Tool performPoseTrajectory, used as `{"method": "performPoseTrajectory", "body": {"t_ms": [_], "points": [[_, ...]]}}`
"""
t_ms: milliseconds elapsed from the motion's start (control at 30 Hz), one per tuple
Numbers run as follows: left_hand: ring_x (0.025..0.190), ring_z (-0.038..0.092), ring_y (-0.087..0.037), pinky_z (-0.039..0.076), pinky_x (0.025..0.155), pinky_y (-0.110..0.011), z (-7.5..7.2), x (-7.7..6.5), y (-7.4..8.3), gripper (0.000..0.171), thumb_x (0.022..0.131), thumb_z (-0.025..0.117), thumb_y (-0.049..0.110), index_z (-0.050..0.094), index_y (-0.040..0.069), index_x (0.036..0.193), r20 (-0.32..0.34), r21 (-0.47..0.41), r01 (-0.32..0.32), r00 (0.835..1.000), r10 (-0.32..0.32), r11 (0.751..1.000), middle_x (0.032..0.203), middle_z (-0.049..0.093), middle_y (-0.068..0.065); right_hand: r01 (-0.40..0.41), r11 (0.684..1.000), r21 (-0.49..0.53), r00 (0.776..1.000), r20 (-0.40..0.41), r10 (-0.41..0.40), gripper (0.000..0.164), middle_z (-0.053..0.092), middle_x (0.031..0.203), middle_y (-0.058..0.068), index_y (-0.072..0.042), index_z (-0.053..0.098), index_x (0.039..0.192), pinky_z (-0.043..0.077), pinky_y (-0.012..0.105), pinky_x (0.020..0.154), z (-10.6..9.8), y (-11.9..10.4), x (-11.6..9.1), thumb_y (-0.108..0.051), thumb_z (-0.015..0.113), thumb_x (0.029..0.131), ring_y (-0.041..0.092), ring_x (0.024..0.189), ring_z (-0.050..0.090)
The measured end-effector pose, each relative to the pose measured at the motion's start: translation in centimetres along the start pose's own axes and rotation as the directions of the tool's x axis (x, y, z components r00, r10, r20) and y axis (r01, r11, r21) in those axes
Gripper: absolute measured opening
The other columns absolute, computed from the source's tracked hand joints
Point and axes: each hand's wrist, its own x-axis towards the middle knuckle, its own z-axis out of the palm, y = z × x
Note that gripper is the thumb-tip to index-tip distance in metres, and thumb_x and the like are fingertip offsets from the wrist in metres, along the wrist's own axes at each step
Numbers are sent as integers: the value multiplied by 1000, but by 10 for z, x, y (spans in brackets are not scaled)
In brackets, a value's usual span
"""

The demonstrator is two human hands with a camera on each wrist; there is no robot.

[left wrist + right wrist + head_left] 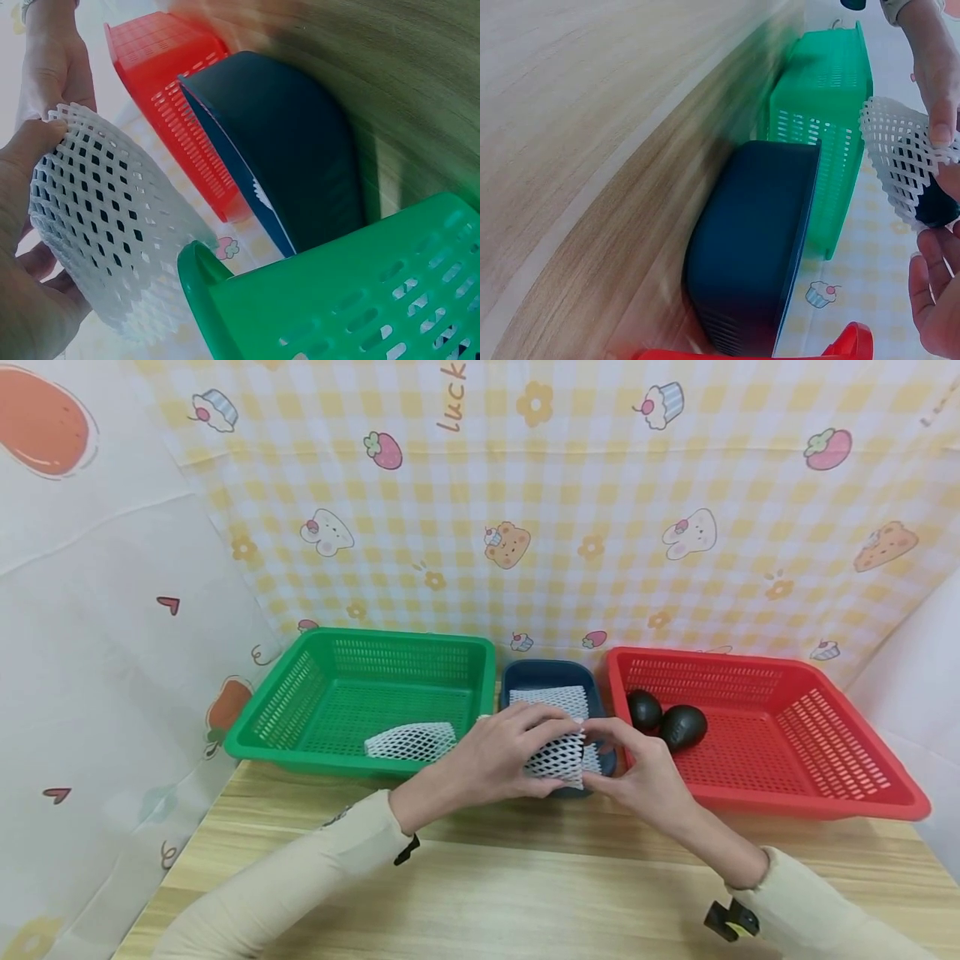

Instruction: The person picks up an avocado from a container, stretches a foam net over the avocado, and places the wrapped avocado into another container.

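Observation:
Over the front of the dark blue bin (551,672), my left hand (495,752) grips a white foam net sleeve (558,762) with a dark avocado-like fruit inside. The fruit (936,204) shows at the sleeve's mouth in the right wrist view. My right hand (648,770) pinches the sleeve's right end between thumb and fingers. In the left wrist view the sleeve (105,217) is stretched around something dark, seen through its holes. More white foam net (551,697) lies in the blue bin, partly hidden by my hands.
A green basket (360,767) on the left holds one white net-covered piece (411,742). The red basket (810,806) on the right has two dark, egg-shaped fruits (683,727) at its left end. All stand on a wooden table (525,885) before a checked cloth.

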Motion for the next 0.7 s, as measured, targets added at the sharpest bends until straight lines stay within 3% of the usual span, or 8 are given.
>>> {"method": "performPoseTrajectory", "body": {"t_ms": [200, 400, 533, 700], "points": [[122, 55, -21, 48, 98, -34, 1, 0, 0, 64, 83, 86, 35, 62, 12, 138, 13, 0, -9, 1000, 9, 1000, 134, 59, -5, -11, 1000, -13, 1000, 2, 12, 69, 71, 112, 9, -5, 64, 123, 56, 24, 76, 1, 0, 0, 12, 92, 62, 22, 94, 68], [121, 56, -21, 48, 98, -34, 1, 0, 0, 64, 82, 86, 35, 62, 12, 138, 13, -2, -6, 1000, 6, 1000, 133, 60, -5, -25, 999, -24, 999, 38, 26, 70, 70, 116, 10, -7, 62, 126, 58, 30, 68, -1, 0, -1, 10, 92, 64, 22, 91, 67], [120, 56, -21, 48, 98, -33, 1, -1, -1, 63, 83, 85, 35, 63, 12, 137, 14, 13, -6, 1000, 6, 1000, 133, 60, -5, -6, 999, -31, 998, 63, 8, 66, 69, 118, 7, -9, 62, 128, 57, 29, 65, -6, 0, -1, 5, 90, 70, 20, 89, 65], [120, 56, -21, 47, 100, -33, 1, -3, -5, 59, 84, 84, 36, 64, 12, 134, 19, 33, -7, 1000, 6, 999, 132, 61, -5, 11, 1000, 7, 999, 43, -11, 52, 68, 117, 2, -11, 63, 125, 55, 28, 75, -12, 4, 1, 2, 83, 79, 12, 95, 63]]}}
